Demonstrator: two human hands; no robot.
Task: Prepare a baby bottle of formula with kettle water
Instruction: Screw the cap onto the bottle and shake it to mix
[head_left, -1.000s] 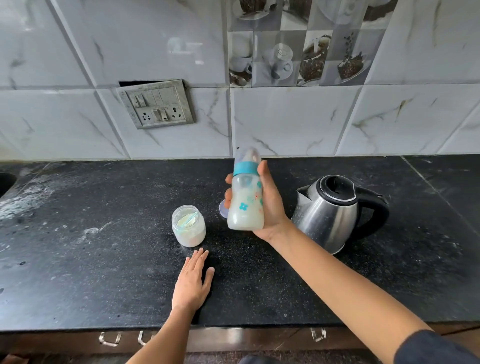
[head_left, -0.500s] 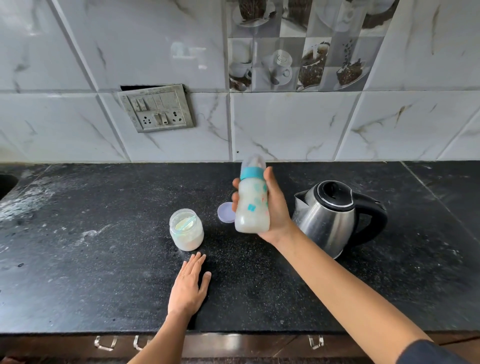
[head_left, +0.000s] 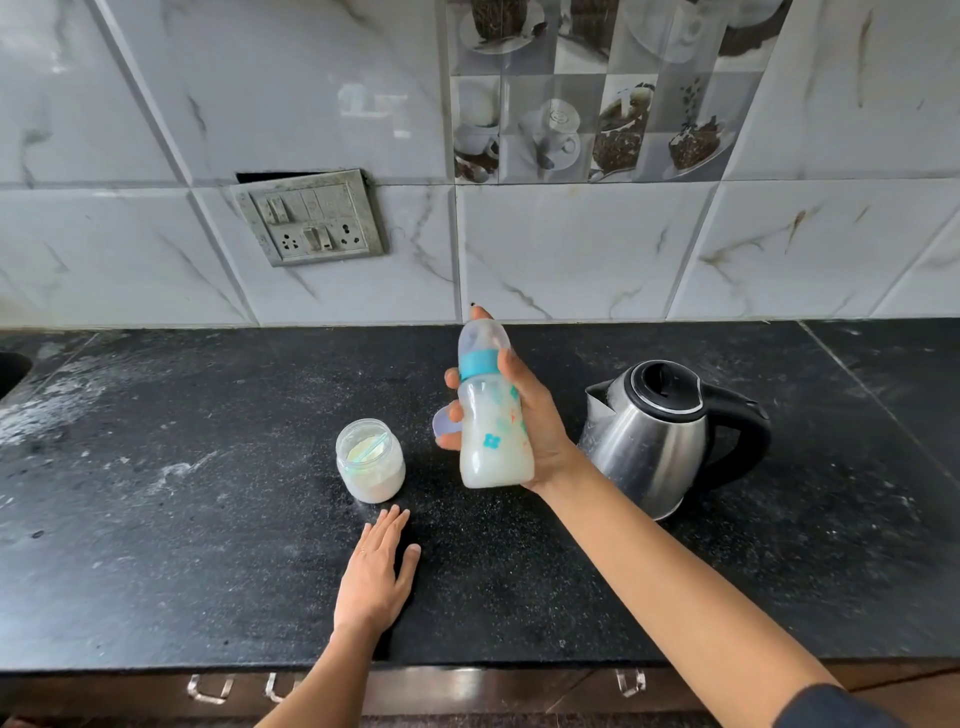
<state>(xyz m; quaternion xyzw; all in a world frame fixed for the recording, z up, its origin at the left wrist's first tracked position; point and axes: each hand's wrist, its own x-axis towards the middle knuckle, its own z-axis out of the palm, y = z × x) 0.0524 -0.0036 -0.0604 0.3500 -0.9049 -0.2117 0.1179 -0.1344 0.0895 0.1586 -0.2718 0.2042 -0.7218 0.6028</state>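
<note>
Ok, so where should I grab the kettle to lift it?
Take the kettle by its black loop handle, coming in from the right. The handle sticks out on that side with an open gap to hook through, the spout points left, and the steel body is smooth and possibly hot.

Dark navy sleeve (head_left: 836, 706) on right upper arm; forearms bare below it.

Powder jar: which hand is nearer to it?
Left. The left hand lies flat on the counter just in front of the powder jar; the right hand holds the baby bottle off to its right.
</note>
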